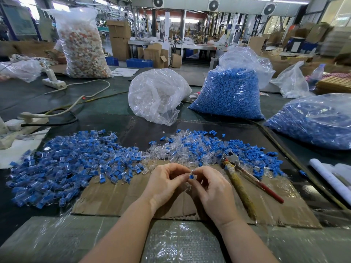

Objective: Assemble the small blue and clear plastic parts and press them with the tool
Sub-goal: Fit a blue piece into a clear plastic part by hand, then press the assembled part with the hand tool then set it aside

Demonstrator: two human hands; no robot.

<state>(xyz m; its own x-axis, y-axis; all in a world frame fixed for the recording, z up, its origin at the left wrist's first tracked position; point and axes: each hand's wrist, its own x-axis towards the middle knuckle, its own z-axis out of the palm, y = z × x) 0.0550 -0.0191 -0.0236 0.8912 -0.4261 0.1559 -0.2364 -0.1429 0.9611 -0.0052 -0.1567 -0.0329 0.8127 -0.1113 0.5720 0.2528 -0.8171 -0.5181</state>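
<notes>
Two bare hands meet over the cardboard sheet (121, 194) at the centre of the bench, and we find them working one piece between them. The left hand (163, 185) has its fingers curled, thumb and forefinger pinched on a clear plastic part (187, 184) that is hard to make out against the skin. The right hand (210, 186) likewise has thumb and forefinger closed together, clamped on a small blue part (191, 176) at the point where the two hands touch. Whether the blue piece is already seated in the clear one we cannot tell. At 9 o'clock from the hands we note a broad heap of blue-and-clear pieces (62, 168) spread over the dark table (28, 95) and the left edge of the cardboard. At 12 to 2 o'clock lies a looser scatter of separate clear shells and blue plugs (199, 145). The pressing tool (245, 179), a plier-type item with one wrapped handle and one red handle, lies on the cardboard at 3 o'clock, just beside the right hand and untouched, its metal head toward the scatter. Farther out at 12 o'clock stands a clear bag (157, 95); its contents are not legible. At 1 o'clock stands a bag of blue parts (231, 93), and a second blue-filled bag (311, 122) lies at 2 o'clock.
</notes>
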